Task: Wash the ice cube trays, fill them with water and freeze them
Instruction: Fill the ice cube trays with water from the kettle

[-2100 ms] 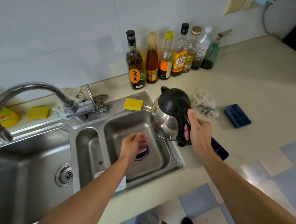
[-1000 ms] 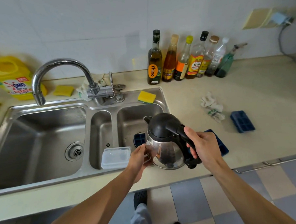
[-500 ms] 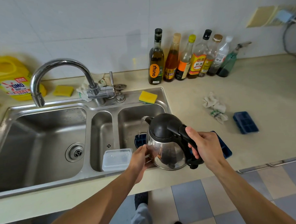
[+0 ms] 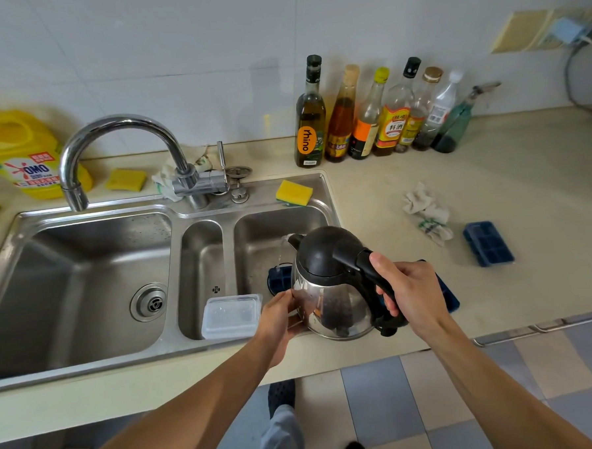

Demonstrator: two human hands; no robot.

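Observation:
My right hand [image 4: 411, 290] grips the black handle of a steel kettle [image 4: 332, 287] tilted left over the right sink basin [image 4: 274, 235]. A thin stream of water runs from its spout onto a dark blue ice cube tray [image 4: 279, 280] lying in that basin, mostly hidden behind the kettle. My left hand [image 4: 279, 316] rests flat against the kettle's lower left side. A second blue tray [image 4: 445, 295] lies on the counter behind my right hand, largely covered. A third blue tray [image 4: 488, 243] sits on the counter to the right.
A clear plastic box [image 4: 231, 315] sits in the narrow middle basin. The tap [image 4: 119, 147] arches over the large left basin. A yellow sponge [image 4: 293, 192] lies on the sink rim, several bottles [image 4: 368, 117] line the wall, and a crumpled cloth [image 4: 426, 214] lies on the counter.
The kettle came down from over the basin to the sink's front edge and tilted; water now pours from the spout. My left hand left the tray in the basin and moved onto the kettle's side.

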